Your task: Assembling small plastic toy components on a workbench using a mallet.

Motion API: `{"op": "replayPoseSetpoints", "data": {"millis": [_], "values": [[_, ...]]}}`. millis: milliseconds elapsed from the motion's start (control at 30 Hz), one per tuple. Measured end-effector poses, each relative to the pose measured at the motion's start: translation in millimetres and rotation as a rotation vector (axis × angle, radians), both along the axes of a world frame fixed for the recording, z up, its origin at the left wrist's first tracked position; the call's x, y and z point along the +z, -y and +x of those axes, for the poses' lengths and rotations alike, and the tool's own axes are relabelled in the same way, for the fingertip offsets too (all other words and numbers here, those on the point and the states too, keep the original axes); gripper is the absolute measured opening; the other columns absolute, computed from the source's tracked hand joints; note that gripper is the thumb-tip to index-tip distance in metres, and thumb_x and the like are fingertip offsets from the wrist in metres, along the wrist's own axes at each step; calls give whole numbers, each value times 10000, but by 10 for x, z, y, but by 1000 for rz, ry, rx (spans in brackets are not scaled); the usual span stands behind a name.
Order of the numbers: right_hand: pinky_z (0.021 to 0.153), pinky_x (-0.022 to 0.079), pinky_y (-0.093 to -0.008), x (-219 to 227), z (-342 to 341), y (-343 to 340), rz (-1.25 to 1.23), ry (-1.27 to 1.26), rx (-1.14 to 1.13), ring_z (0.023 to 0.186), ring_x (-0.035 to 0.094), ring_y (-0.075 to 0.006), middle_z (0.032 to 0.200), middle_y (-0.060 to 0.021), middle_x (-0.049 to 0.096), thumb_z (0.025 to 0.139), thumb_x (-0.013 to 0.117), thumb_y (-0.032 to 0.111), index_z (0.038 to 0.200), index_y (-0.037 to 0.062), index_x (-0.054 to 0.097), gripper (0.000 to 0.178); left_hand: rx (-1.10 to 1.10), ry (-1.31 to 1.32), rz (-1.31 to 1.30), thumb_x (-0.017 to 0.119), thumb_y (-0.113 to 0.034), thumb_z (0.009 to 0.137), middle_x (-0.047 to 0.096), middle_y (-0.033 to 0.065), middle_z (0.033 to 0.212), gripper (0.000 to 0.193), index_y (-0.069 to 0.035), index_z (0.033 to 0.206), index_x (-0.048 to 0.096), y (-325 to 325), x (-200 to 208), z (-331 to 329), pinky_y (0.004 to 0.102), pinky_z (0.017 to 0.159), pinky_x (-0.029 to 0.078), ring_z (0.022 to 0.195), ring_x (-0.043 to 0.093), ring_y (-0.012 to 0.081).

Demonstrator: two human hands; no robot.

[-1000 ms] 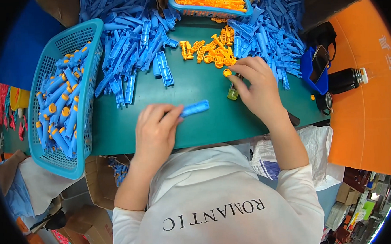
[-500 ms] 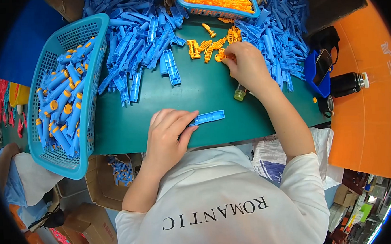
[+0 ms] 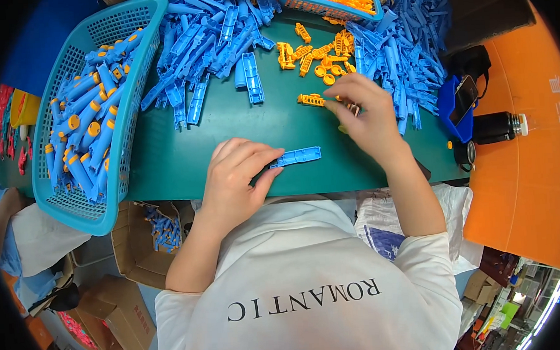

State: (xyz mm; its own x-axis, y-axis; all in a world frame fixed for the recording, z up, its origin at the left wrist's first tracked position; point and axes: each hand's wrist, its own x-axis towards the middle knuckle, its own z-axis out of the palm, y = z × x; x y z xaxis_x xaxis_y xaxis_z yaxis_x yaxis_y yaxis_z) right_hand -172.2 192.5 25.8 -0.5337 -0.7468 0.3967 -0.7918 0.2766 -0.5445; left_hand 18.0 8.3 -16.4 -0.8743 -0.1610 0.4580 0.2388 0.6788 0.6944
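Note:
Near the front edge of the green table, my left hand (image 3: pixel 237 177) pinches one end of a blue plastic half-shell (image 3: pixel 299 155), its ribbed hollow facing up. Between the thumb and fingers of my right hand (image 3: pixel 370 114) is a ridged orange plastic piece (image 3: pixel 311 100), held above and beyond the half-shell. Several loose orange parts (image 3: pixel 304 52), some ridged and some small round caps (image 3: pixel 329 80), lie just past my right hand. A small greenish object under my right hand is mostly hidden.
A blue basket (image 3: pixel 119 183) of blue tubes with orange ends stands at left. Heaps of blue half-shells (image 3: pixel 207 49) lie at the back and right (image 3: pixel 394 64), around a basket of orange parts (image 3: pixel 331 6). A black bottle (image 3: pixel 496 127) and blue holder (image 3: pixel 457 108) are at right.
My right hand has drawn back from the loose orange parts toward me, now with a ridged orange piece in its fingers. My left hand still grips the half-shell. The view has shifted slightly.

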Motion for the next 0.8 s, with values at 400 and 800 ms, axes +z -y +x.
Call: {"op": "replayPoseSetpoints", "data": {"millis": [400, 800], "values": [[878, 505, -406, -161, 70, 47, 146, -292, -11, 964, 648, -314, 1010, -109, 693, 801, 784, 33, 1019, 10, 722, 228, -30, 17, 60, 806, -77, 788, 726, 38, 964, 216, -89, 999, 761, 38, 11, -15, 380, 843, 487, 910, 649, 245], [917, 500, -405, -155, 157, -88, 108, -298, 127, 1022, 670, -278, 1114, -91, 747, 771, 798, 16, 995, 36, 744, 231, -43, 15, 41, 818, -88, 773, 729, 32, 988, 249, -87, 1014, 759, 40, 2, -9, 382, 853, 488, 922, 650, 242]]}}
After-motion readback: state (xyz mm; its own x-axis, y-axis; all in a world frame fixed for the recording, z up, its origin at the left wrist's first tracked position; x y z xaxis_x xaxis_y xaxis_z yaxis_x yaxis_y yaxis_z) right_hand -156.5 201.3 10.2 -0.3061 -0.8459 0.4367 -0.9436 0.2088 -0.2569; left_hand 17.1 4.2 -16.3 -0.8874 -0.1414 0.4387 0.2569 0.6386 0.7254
